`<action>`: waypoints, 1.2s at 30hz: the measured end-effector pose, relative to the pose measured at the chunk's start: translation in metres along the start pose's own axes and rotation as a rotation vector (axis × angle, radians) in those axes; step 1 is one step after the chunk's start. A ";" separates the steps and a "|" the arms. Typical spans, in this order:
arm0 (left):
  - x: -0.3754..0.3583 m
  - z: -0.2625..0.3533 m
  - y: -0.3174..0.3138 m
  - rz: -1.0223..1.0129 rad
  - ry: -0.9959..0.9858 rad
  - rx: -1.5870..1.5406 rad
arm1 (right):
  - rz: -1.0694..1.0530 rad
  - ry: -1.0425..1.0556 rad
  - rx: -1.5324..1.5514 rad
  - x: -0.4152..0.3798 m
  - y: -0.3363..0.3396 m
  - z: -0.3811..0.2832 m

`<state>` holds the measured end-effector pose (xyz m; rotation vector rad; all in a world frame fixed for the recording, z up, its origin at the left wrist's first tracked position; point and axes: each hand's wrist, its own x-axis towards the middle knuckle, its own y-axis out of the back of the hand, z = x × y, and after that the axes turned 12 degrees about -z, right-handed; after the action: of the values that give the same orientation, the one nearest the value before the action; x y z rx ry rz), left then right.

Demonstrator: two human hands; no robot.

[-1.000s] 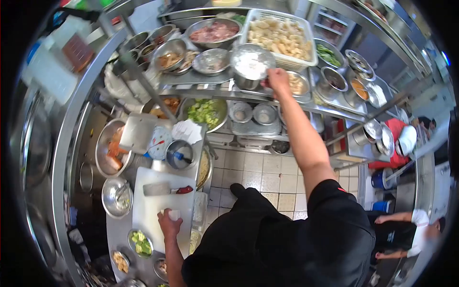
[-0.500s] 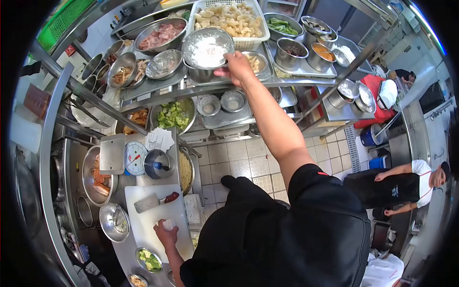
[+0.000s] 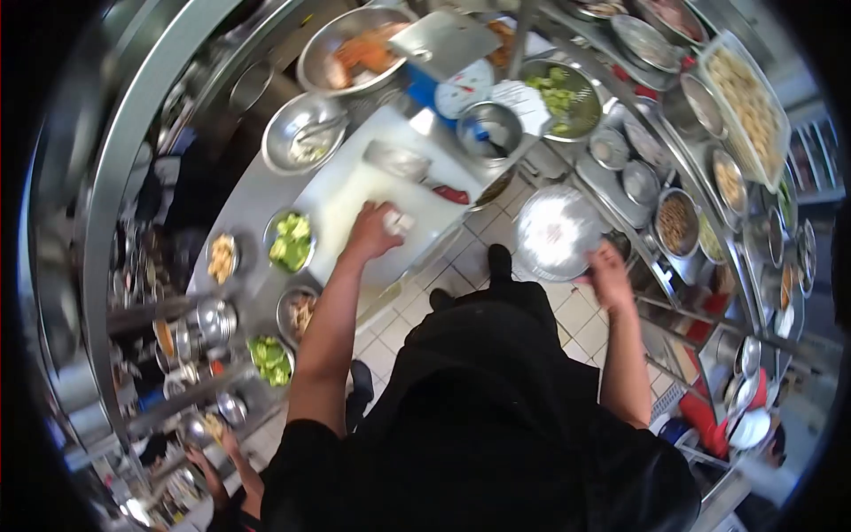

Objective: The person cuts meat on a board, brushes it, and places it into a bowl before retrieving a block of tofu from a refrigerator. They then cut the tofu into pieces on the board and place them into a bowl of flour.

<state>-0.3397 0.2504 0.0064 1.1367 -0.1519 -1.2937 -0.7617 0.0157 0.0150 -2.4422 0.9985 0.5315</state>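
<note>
My right hand (image 3: 610, 273) grips the rim of a shallow metal bowl (image 3: 558, 232), held out over the tiled floor to the right of the cutting board. Its pale contents are smeared by motion. On the white cutting board (image 3: 341, 197) rests my left hand (image 3: 370, 234), fingers closed around a small white block (image 3: 399, 223) whose kind I cannot make out. A cleaver (image 3: 396, 161) with a red-brown handle lies farther up the board. Beside the board's left edge sits a dish of cut green vegetables (image 3: 291, 241).
A metal bowl with a utensil (image 3: 306, 133), a scale (image 3: 464, 87) and a metal pot (image 3: 489, 133) surround the board's far end. Metal shelving with bowls and a white basket of pale pieces (image 3: 746, 106) stands right. Another person's arms (image 3: 232, 470) show at lower left.
My right hand has brought the metal bowl away from the shelf, down towards the cutting board. The view has turned left. My left hand stays on the board with the white block.
</note>
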 end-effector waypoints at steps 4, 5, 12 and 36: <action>-0.001 -0.001 -0.002 0.014 0.008 -0.003 | -0.198 -0.223 -0.123 0.031 -0.067 0.077; -0.003 0.004 0.000 -0.001 0.023 0.013 | -0.238 -0.248 -0.168 0.041 -0.079 0.094; -0.003 0.000 -0.005 -0.076 -0.105 0.108 | -0.389 -0.294 -0.270 0.101 -0.141 0.150; -0.054 0.076 -0.113 -0.256 -0.485 0.162 | -0.339 -0.372 -0.029 0.047 -0.121 0.156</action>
<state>-0.4837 0.2671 -0.0123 0.9794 -0.4890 -1.7988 -0.6705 0.1504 -0.1067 -2.3465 0.4192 0.8409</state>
